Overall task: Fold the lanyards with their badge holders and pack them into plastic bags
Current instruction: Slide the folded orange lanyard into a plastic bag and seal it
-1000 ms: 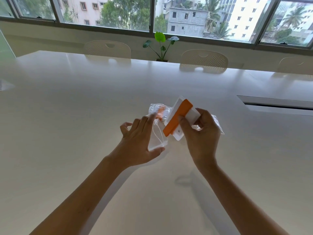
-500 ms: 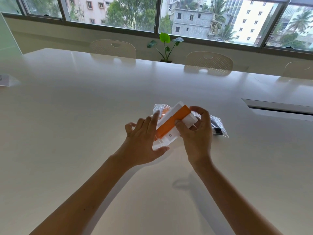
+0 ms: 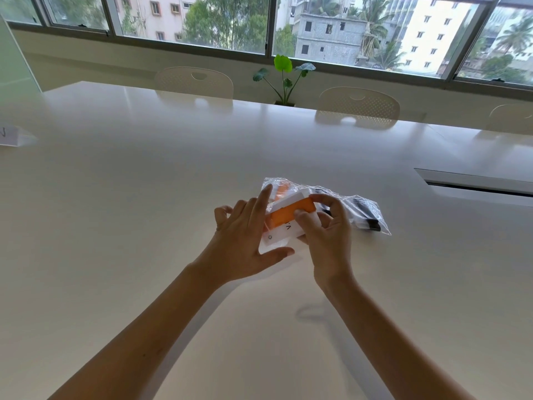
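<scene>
Two bare forearms reach in from the near edge over a glossy off-white table (image 3: 144,197). Right hand (image 3: 326,235): thumb and fingers curled round a white badge holder (image 3: 284,233) with a folded orange lanyard (image 3: 288,213) lying on top, held just above the surface. Left hand (image 3: 245,241): fingers straight and spread, thumb and forefinger against the mouth of a clear plastic bag (image 3: 271,246) at the holder's lower end; how far the holder is inside cannot be told. Just behind, flat on the table, more clear bags (image 3: 360,206), one with an orange item, one with a dark item. Far left, a small folded card (image 3: 14,136). Right, a recessed slot (image 3: 473,184) in the tabletop. Beyond the far edge, pale perforated chairs (image 3: 357,105), a small green plant (image 3: 284,76), then a wide window (image 3: 271,27) onto trees and buildings.
</scene>
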Available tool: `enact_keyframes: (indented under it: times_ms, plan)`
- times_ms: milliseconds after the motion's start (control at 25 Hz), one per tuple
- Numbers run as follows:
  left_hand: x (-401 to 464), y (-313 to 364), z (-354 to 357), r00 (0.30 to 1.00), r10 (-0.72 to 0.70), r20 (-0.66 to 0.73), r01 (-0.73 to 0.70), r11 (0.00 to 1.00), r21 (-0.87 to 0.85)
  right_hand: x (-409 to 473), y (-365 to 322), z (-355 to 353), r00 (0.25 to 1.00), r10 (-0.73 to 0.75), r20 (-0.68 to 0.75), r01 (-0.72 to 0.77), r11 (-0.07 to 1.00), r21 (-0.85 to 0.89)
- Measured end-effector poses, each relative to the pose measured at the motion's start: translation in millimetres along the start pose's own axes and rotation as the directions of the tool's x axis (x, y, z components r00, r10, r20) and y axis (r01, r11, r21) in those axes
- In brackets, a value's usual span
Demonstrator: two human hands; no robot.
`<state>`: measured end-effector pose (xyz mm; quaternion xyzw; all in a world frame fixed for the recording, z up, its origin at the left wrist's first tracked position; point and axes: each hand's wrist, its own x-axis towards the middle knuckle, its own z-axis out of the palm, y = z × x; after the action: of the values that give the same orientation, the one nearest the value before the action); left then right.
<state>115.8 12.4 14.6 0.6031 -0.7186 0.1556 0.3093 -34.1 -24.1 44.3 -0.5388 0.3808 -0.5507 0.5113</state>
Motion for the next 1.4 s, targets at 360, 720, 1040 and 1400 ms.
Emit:
enact_keyframes:
  times_ms: [360, 720, 1040, 1400]
  plan:
    - [3, 3, 4, 0.988, -0.105, 0.117, 0.111, 0.993, -0.040, 7, 4, -3, 0.932, 0.240, 0.270, -0.262, 0.964, 0.047]
    - [9, -36, -23, 0.843, -0.080, 0.533, 0.524, 0.348, -0.777, 32, -12, -16, 0.772, 0.390, 0.501, -0.275, 0.917, -0.288]
    - [9, -35, -18, 0.844, -0.190, 0.502, 0.531, 0.432, -0.729, 39, -14, -13, 0.721, 0.440, 0.535, -0.295, 0.894, -0.338]
    - [8, -13, -12, 0.873, -0.412, 0.261, 0.444, 0.450, -0.775, 47, -20, -18, 0.720, 0.406, 0.563, -0.226, 0.904, -0.364]
